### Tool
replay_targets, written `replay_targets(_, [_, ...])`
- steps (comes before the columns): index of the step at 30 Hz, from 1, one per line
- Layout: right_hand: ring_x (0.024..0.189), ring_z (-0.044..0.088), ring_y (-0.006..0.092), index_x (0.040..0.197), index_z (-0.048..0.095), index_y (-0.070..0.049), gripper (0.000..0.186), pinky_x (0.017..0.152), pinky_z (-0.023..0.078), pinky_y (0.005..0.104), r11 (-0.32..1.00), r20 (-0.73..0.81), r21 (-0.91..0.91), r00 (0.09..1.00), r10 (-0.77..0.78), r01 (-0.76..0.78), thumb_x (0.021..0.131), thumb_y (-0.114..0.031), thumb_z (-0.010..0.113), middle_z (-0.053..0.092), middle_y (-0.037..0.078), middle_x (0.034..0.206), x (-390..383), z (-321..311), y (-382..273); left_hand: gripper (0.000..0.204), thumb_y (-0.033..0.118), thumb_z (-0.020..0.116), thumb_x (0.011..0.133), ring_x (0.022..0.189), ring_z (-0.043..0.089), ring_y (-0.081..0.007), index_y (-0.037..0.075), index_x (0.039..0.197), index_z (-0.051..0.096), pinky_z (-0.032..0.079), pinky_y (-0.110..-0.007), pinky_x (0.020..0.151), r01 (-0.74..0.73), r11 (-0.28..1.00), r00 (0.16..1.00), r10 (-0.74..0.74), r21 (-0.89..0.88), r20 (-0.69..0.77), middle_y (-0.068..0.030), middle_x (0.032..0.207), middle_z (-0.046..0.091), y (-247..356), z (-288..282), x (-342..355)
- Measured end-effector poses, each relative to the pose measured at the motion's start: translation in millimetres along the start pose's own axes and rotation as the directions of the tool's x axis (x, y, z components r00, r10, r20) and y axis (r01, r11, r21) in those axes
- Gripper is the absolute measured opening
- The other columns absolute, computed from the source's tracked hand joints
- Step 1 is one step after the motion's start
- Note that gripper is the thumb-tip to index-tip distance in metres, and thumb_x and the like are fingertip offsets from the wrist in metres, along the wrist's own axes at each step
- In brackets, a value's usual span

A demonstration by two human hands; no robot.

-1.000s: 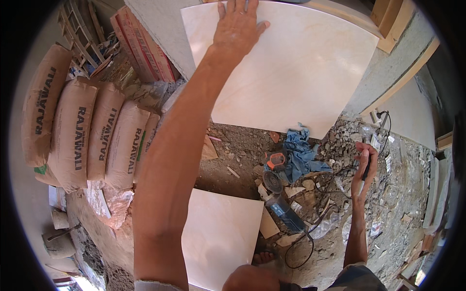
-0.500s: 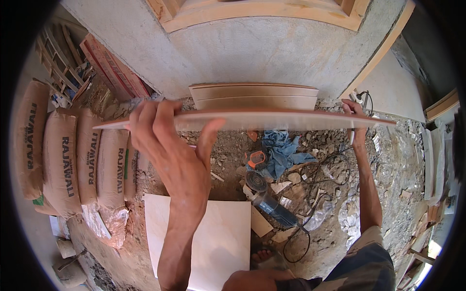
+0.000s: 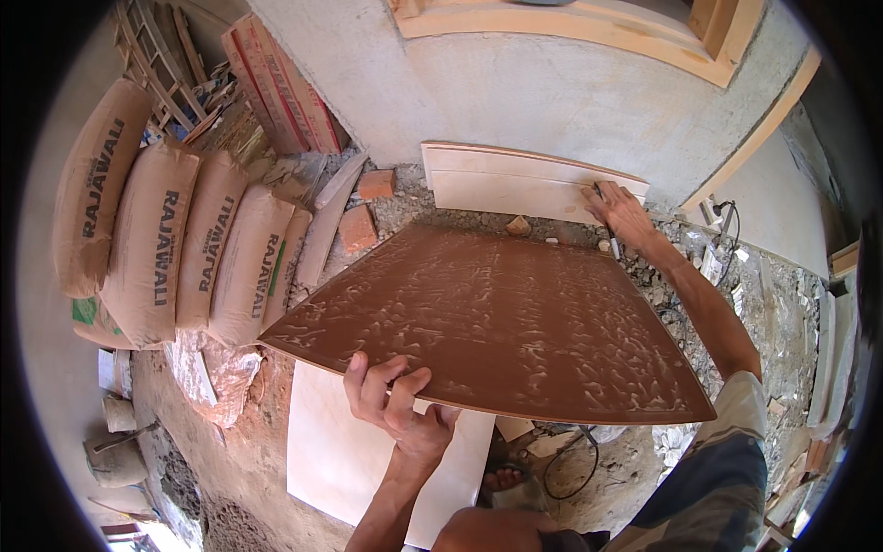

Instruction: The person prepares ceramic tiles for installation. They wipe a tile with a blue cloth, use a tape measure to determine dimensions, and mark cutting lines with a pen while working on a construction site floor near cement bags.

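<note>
Above the rubble floor, a large tile is held brown back up.
Left hand grasps its near edge; right hand clasps the far edge. With so little grip, it could tip, slip and crack on the bricks. Half a second ago it was edge-on; now it is flipped over.

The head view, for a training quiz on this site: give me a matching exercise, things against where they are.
Things:
1. brown-backed tile
2. cement sacks
3. cream tiles
4. pale tile

Places:
A. leaning on the grey wall
B. flat on the ground
C. stacked at the left
D. held by left hand and right hand

Pairs: 1-D, 2-C, 3-A, 4-B
</note>
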State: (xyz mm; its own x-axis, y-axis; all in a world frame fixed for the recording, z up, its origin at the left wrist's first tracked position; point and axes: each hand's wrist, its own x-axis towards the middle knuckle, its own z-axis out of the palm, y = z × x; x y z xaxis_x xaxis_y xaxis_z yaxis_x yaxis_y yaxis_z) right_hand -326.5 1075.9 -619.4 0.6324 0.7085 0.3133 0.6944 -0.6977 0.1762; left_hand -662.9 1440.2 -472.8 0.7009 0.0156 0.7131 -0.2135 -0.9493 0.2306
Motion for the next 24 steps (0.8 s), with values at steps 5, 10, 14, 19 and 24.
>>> replay_targets(5, [0.137,0.053,0.0385,0.16,0.043,-0.004,0.062,0.114,0.047,0.0493,0.995,-0.007,-0.061,0.997,0.079,-0.08,0.106,-0.025,0.065,0.057,0.022,0.142,-4,30,1,0.043,0.035,0.076,0.1,0.148,0.033,-0.0399,0.014,0.125,0.048,0.033,-0.058,0.119,0.002,0.999,0.999,-0.001,0.038,-0.034,-0.0111,0.131,0.046,-3,0,-19])
replay_targets(10, [0.134,0.053,0.0391,0.159,0.044,-0.004,0.063,0.11,0.044,0.0528,0.988,-0.078,0.059,0.986,0.15,-0.145,0.104,-0.022,0.067,0.056,0.022,0.138,4,37,-13,0.039,0.047,0.069,0.105,0.146,0.035,-0.0385,0.016,0.121,0.049,0.034,-0.057,0.119,0.015,0.996,0.998,-0.009,0.092,-0.067,-0.0091,0.13,0.048,-2,0,-26])
replay_targets(14, [0.114,0.06,0.0428,0.145,0.056,-0.009,0.045,0.098,0.05,0.0531,0.968,-0.156,0.172,0.965,0.21,-0.183,0.105,-0.023,0.069,0.057,0.023,0.125,10,39,-18,0.042,0.051,0.072,0.102,0.144,0.038,-0.0368,0.018,0.12,0.052,0.036,-0.054,0.118,0.031,0.997,0.998,-0.027,0.069,-0.06,-0.0074,0.128,0.051,-3,-1,-27])
replay_targets(19, [0.084,0.066,0.0386,0.12,0.064,-0.01,0.017,0.072,0.053,0.0511,0.887,0.097,0.386,0.967,0.235,-0.254,0.105,-0.017,0.068,0.055,0.017,0.112,-7,39,-17,0.046,0.051,0.08,0.097,0.14,0.041,-0.0339,0.021,0.12,0.055,0.043,-0.048,0.113,0.056,0.998,0.996,-0.054,0.017,-0.075,-0.0063,0.125,0.054,2,2,-14])
replay_targets(24, [0.081,0.068,0.0341,0.116,0.068,-0.01,0.015,0.067,0.052,0.0486,0.869,-0.009,0.439,0.966,0.258,-0.228,0.102,-0.011,0.072,0.057,0.013,0.104,-3,-9,-40,0.059,0.043,0.088,0.091,0.14,0.041,-0.0409,0.011,0.124,0.051,0.037,-0.058,0.116,-0.036,0.999,0.998,0.036,-0.006,-0.052,-0.0125,0.125,0.053,-9,1,21])
